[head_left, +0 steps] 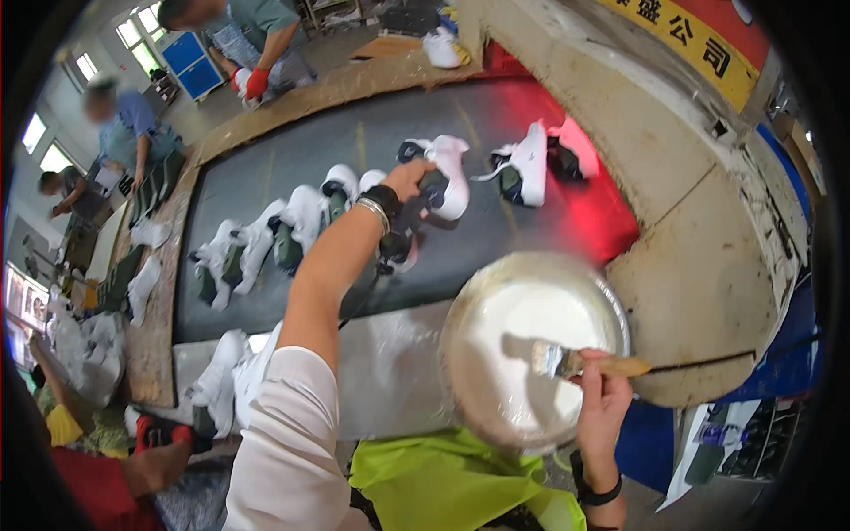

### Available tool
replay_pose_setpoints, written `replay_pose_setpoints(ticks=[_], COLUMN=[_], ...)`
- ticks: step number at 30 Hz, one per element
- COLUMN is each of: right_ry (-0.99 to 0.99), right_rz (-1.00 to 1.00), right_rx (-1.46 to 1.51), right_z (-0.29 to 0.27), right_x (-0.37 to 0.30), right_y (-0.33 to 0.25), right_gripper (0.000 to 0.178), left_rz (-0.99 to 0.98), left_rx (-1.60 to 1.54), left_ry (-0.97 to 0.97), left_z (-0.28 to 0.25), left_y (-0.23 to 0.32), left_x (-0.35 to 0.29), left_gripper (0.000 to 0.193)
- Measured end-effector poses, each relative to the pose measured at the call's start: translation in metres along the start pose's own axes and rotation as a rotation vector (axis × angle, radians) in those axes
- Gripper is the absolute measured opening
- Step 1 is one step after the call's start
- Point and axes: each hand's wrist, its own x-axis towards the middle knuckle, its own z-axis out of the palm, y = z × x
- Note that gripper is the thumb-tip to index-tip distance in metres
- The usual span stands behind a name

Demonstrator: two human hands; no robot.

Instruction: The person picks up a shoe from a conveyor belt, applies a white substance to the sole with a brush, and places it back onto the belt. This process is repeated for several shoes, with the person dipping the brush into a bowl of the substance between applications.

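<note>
My left hand (405, 180) reaches over the dark belt (372, 124), its fingers closed at the dark green part of a white shoe (453, 181). Another white and green shoe (531, 168) lies just right of it. My right hand (602, 405) grips the wooden handle of a flat paintbrush (620, 365). The brush's white-coated bristles hang over a round basin (453, 354) of white liquid (496, 323), apart from its rim. Left of my left forearm, a row of white and green shoes (252, 243) runs along the belt.
At right, a beige machine housing (708, 283) borders the belt, and red light glows at its opening (580, 208). More white shoes (217, 380) stand on the near metal ledge (390, 380). Across the belt, a person in red gloves (257, 84) works. Others are at far left.
</note>
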Motion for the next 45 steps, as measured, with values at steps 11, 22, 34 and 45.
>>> replay_pose_setpoints(ticks=[11,22,34,45], right_ry=[-0.089,-0.125,-0.129,-0.172], right_rz=[-0.069,-0.055,-0.038,-0.036], right_rx=[-0.074,-0.016,-0.011,-0.003], right_z=[-0.007,0.006,0.000,-0.003], right_x=[-0.062,-0.070,-0.062,-0.080], right_y=[-0.008,-0.005,-0.001,-0.011], right_gripper=[0.020,0.022,0.024,0.022], left_rz=[-0.167,-0.154,-0.014,0.667], left_rx=[-0.442,0.963,0.722,2.090], left_ry=[0.349,0.568,0.197,0.352], left_z=[0.064,0.092,0.056,0.087], left_y=[-0.010,-0.071,-0.073,-0.024], left_x=[-0.422,-0.457,-0.443,-0.404], left_gripper=[0.044,0.122,0.116,0.072])
